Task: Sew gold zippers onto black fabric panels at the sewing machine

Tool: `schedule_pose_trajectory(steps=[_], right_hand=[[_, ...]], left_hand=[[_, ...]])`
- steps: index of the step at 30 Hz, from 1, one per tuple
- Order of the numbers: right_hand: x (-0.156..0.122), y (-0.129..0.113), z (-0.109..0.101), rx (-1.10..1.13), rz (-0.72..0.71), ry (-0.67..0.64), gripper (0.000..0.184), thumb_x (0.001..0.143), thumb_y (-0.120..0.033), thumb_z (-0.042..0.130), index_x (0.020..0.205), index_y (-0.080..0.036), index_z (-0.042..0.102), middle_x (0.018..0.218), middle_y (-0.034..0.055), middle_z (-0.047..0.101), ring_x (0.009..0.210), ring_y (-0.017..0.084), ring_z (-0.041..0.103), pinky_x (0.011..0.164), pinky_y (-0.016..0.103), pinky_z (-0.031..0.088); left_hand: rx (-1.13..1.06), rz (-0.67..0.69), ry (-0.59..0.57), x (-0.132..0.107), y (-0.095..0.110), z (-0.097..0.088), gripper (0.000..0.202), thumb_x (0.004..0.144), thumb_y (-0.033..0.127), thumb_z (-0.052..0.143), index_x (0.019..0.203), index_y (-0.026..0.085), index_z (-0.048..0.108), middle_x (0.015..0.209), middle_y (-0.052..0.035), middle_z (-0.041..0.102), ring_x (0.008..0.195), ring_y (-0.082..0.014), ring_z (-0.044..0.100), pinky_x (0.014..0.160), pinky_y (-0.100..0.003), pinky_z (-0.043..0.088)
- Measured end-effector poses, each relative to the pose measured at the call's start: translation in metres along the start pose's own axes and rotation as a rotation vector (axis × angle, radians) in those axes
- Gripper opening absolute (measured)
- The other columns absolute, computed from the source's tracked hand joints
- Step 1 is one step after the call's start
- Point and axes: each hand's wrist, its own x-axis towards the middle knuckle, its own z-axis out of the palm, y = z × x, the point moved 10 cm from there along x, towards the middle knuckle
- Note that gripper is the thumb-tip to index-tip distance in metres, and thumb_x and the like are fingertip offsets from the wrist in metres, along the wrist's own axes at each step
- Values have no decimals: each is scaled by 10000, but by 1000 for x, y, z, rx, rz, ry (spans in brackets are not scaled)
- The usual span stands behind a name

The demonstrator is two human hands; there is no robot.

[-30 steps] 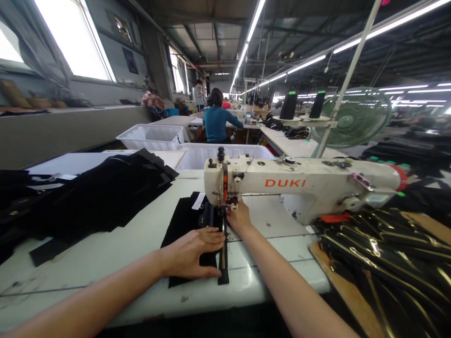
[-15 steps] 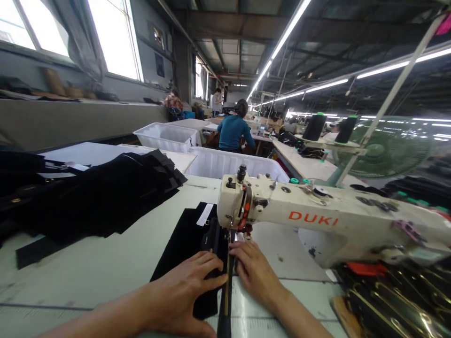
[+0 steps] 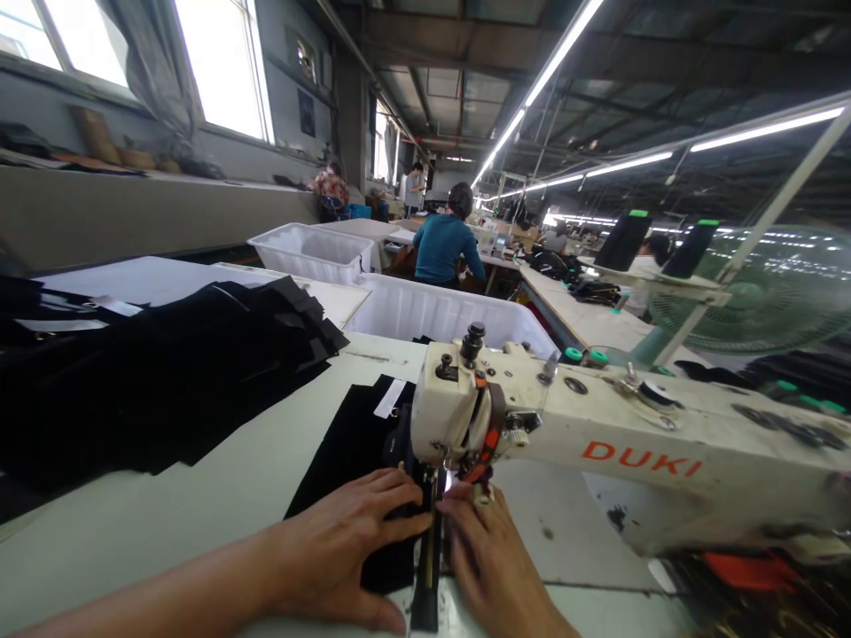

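zip strip point(image 3: 429, 571) lies along black cloth point(image 3: 336, 461) on the bench point(image 3: 219, 496), reaching under the sewing machine point(image 3: 558, 421), left hand point(image 3: 352, 536) spread, right hand point(image 3: 488, 554) curled alongside, pinch indeterminable, and appears light, flexible, best held flat by its edges.

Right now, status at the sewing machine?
Left hand on black cloth. Right hand beside black strip. Sewing machine hides strip's far end.

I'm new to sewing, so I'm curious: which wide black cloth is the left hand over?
The flat black piece left of the sewing machine's head, bearing one white label; the other black cloths lie heaped farther left.
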Motion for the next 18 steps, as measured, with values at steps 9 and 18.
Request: schedule_pose_trajectory(steps=[9,18], right_hand=[[11,-23,-12,198,-98,-79,402,799,-44,478,1105,-272,605,1062,27,658,1047,204,599,1042,423,428],[2,-11,-2,60,-48,11,494,813,-65,469,1264,-238,568,1251,50,640,1170,231,582,1057,439,450]], left_hand=[[-55,-29,21,-4,6,1,449,831,319,704,1262,245,603,1173,-74,615,1079,-282,569,991,-409,474],[-9,-53,58,1,-9,1,550,792,338,731,1312,229,590,1293,-75,605,1193,-311,553,1059,-430,439]])
